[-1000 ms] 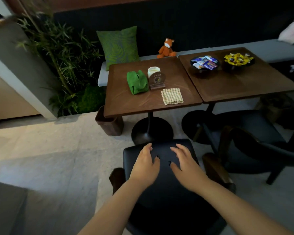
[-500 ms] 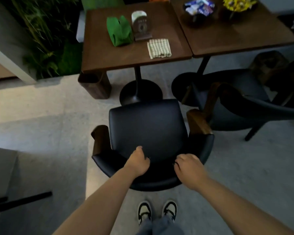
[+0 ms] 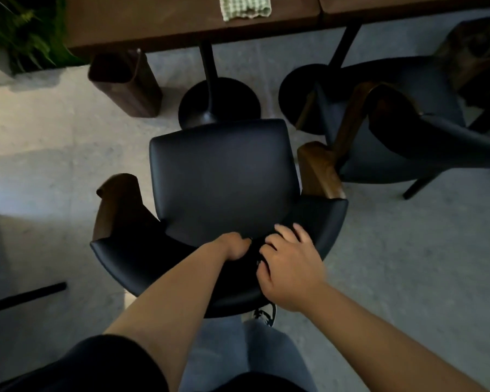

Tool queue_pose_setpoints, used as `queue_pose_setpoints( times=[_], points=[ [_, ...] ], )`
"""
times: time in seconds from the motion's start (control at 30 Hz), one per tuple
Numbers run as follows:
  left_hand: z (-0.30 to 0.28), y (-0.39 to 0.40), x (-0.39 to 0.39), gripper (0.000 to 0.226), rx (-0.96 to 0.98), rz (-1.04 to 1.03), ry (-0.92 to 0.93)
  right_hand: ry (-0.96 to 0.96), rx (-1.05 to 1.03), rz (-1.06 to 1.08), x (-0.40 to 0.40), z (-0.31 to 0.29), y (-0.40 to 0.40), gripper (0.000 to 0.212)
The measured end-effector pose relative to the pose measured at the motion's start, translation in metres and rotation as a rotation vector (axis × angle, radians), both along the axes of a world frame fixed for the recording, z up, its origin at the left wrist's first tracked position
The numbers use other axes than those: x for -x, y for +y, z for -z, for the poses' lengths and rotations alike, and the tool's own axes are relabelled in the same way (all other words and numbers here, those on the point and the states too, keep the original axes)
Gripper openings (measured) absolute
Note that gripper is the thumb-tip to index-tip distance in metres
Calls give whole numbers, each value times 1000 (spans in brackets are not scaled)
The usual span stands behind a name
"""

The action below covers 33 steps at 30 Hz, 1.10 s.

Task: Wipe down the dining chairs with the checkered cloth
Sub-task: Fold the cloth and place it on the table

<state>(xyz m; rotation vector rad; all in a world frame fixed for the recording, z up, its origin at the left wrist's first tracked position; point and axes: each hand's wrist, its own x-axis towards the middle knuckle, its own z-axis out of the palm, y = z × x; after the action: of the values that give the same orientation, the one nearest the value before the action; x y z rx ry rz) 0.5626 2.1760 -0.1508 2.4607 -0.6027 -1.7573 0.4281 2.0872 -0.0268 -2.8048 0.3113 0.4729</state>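
Observation:
A black leather dining chair [image 3: 224, 176] with wooden armrests stands right below me, its seat facing the table. My left hand [image 3: 235, 246] is curled over the top of its backrest, gripping it. My right hand [image 3: 289, 264] rests on the same backrest beside it, fingers bent over the inner edge. The green-and-cream checkered cloth [image 3: 246, 7] lies folded on the brown table [image 3: 153, 24] at the top edge, far from both hands. A second dark chair [image 3: 402, 131] stands to the right, close to the first chair's right armrest.
A brown bin [image 3: 125, 83] stands on the grey floor left of the table's black pedestal base [image 3: 218, 103]. Green plants [image 3: 20, 32] fill the upper left corner. A black bar [image 3: 23, 297] lies low at the left. My legs and one shoe [image 3: 263, 314] show behind the chair.
The chair has come back away from the table toward me. My view has tilted further down. Both hands moved from the seat to the backrest top and closed on it.

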Motion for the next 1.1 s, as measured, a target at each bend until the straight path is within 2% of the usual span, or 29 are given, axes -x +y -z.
queue_pose_setpoints(
  times=[0.13, 0.23, 0.47, 0.73, 1.1],
  points=[
    [13, -4, -6, 61, -49, -59, 140, -22, 44, 87, 2, 0, -4, 43],
    [17, -4, -10, 70, -106, -91, 195, 13, 13, 75, -1, 0, -4, 45],
    [19, -5, -3, 81, -114, -93, 136, 8, 0, 84, -2, 1, -5, 42],
    [20, -2, -13, 78, -100, -120, 116, -38, 10, 95, -11, -1, -5, 38],
    [11, -23, -57, 72, -91, -26, 93, -76, 51, 129, -45, -6, -16, 46]
  ],
)
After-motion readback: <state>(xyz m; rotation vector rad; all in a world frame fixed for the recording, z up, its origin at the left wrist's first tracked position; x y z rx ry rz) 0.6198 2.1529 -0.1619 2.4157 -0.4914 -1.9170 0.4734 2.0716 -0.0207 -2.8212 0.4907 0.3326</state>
